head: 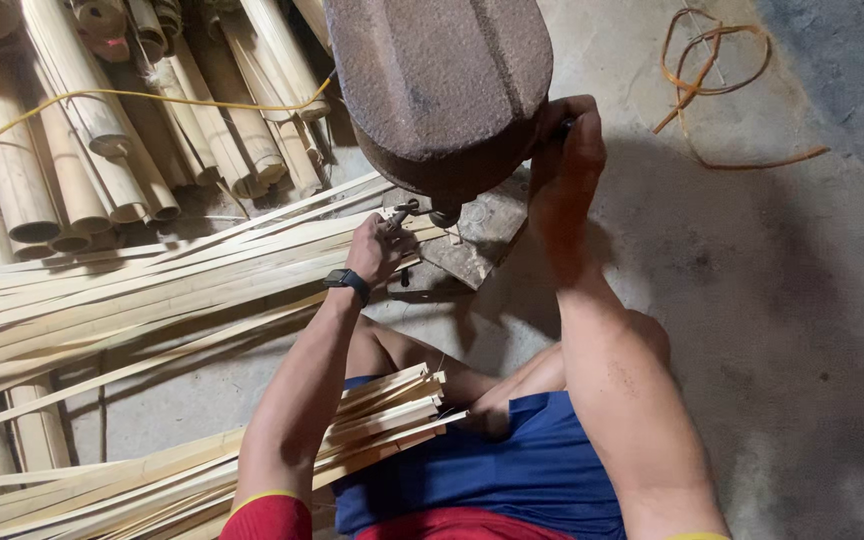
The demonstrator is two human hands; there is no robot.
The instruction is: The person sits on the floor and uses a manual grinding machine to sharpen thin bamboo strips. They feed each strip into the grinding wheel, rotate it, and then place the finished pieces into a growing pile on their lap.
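A rusty brown machine housing (439,85) rises in front of me, with a worn metal base plate (482,235) under it. My left hand (377,250), a dark watch on its wrist, grips a bamboo strip (252,255) and holds its end at the small metal fitting (407,210) below the housing. My right hand (567,140) is closed around a dark handle on the housing's right side. A bundle of split bamboo strips (382,410) lies across my lap on my blue shorts (512,470).
A heap of long bamboo strips (102,300) spreads over the floor at left. Thick bamboo culms (82,140) lie stacked at the upper left, a yellow cord (132,96) draped over them. Orange strap loops (712,70) lie on the concrete floor (802,330) at upper right.
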